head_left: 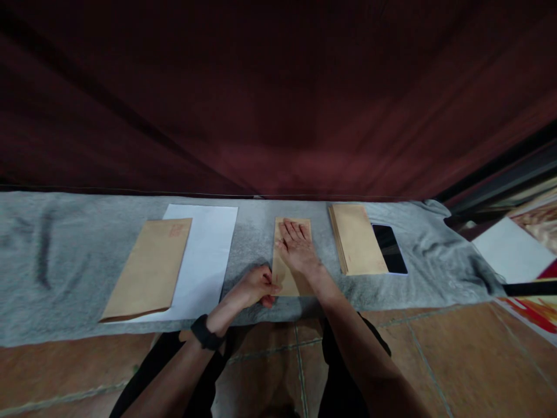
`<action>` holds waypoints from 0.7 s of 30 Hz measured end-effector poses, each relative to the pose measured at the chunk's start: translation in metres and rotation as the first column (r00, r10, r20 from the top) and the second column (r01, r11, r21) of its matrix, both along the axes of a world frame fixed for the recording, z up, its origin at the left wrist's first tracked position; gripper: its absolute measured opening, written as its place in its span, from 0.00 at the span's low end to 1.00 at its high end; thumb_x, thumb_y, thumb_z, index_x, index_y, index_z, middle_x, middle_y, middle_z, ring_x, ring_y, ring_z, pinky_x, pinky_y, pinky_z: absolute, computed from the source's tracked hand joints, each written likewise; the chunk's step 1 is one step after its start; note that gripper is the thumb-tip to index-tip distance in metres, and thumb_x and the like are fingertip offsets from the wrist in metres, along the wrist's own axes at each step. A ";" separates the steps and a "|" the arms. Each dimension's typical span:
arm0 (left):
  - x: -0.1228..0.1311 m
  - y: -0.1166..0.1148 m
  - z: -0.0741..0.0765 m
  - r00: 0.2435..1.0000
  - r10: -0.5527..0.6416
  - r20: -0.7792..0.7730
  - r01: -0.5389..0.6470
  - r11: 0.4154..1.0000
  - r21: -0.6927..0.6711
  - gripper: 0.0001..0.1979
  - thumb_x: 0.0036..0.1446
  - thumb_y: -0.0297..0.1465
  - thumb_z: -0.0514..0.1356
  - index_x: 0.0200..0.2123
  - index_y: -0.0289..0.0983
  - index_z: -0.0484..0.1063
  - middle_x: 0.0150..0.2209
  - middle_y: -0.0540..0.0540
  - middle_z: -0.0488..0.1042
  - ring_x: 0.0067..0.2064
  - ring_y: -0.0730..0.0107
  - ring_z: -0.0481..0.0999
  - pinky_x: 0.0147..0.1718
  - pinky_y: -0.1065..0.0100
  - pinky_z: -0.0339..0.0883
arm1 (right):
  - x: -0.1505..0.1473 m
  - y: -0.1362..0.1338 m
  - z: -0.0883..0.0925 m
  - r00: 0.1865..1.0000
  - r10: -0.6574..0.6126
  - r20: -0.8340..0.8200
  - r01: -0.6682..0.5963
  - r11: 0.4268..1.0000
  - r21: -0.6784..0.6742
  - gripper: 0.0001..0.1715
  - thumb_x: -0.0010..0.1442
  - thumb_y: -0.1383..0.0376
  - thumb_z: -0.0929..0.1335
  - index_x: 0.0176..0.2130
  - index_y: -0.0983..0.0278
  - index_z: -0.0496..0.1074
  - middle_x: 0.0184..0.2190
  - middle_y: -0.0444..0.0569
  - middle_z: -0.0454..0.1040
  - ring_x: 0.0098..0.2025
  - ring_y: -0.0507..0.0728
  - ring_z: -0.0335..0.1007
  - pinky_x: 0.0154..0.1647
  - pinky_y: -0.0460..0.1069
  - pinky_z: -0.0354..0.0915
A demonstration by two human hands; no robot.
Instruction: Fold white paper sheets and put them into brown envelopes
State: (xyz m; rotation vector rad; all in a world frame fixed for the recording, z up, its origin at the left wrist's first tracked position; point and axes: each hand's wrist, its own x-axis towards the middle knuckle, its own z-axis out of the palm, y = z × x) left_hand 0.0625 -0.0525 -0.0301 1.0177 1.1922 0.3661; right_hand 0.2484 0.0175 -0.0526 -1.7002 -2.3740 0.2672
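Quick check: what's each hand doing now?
Left hand: closed, pinching the middle envelope at its near-left corner.
Right hand: open, laid flat on that envelope.

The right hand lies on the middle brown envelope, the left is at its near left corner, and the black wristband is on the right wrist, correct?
No: the head view shows the black wristband on the left wrist. The right hand does lie on the middle brown envelope, with the left hand at its near left corner.

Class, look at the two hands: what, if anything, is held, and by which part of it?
The left hand holds the middle brown envelope at its near left corner; the right hand lies flat on its far part, not gripping.
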 end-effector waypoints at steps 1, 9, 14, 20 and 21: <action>0.000 0.000 0.000 1.000 -0.002 -0.002 0.002 1.000 -0.005 0.25 0.41 0.43 0.75 0.31 0.38 0.66 0.20 0.51 0.76 0.19 0.71 0.77 0.20 0.73 0.70 | -0.001 -0.001 -0.001 1.000 0.010 0.001 -0.010 1.000 -0.002 0.38 0.76 0.50 0.56 0.75 0.67 0.51 0.76 0.54 0.47 0.78 0.64 0.42 0.78 0.63 0.37; -0.001 0.002 -0.007 0.999 -0.023 0.030 0.023 1.000 0.012 0.25 0.41 0.44 0.76 0.29 0.38 0.65 0.21 0.51 0.76 0.19 0.71 0.76 0.20 0.72 0.70 | -0.002 -0.023 0.003 0.992 0.126 -0.022 -0.126 0.992 0.005 0.35 0.76 0.53 0.55 0.75 0.64 0.51 0.77 0.51 0.47 0.78 0.62 0.40 0.78 0.64 0.38; -0.002 0.002 -0.013 0.999 -0.007 0.040 0.006 1.000 0.019 0.27 0.39 0.45 0.76 0.30 0.38 0.65 0.21 0.51 0.76 0.20 0.69 0.77 0.22 0.70 0.72 | -0.003 -0.041 0.005 0.978 0.205 -0.042 -0.205 0.979 -0.004 0.34 0.77 0.54 0.55 0.75 0.62 0.52 0.76 0.49 0.48 0.78 0.59 0.42 0.79 0.63 0.37; 0.000 0.003 -0.008 1.000 -0.020 0.017 0.020 0.999 0.029 0.24 0.38 0.42 0.76 0.30 0.37 0.68 0.23 0.49 0.77 0.22 0.68 0.77 0.24 0.68 0.74 | 0.000 -0.063 0.005 0.957 0.278 -0.087 -0.282 0.959 -0.039 0.34 0.77 0.54 0.55 0.74 0.65 0.52 0.76 0.51 0.47 0.78 0.56 0.40 0.79 0.59 0.38; 0.001 0.003 -0.006 1.000 -0.019 0.013 0.019 0.999 0.027 0.23 0.38 0.40 0.76 0.29 0.37 0.68 0.23 0.50 0.77 0.22 0.69 0.77 0.24 0.68 0.74 | 0.002 -0.066 0.005 0.952 0.290 -0.098 -0.295 0.954 -0.049 0.34 0.77 0.54 0.55 0.74 0.65 0.52 0.76 0.52 0.48 0.78 0.56 0.40 0.79 0.59 0.38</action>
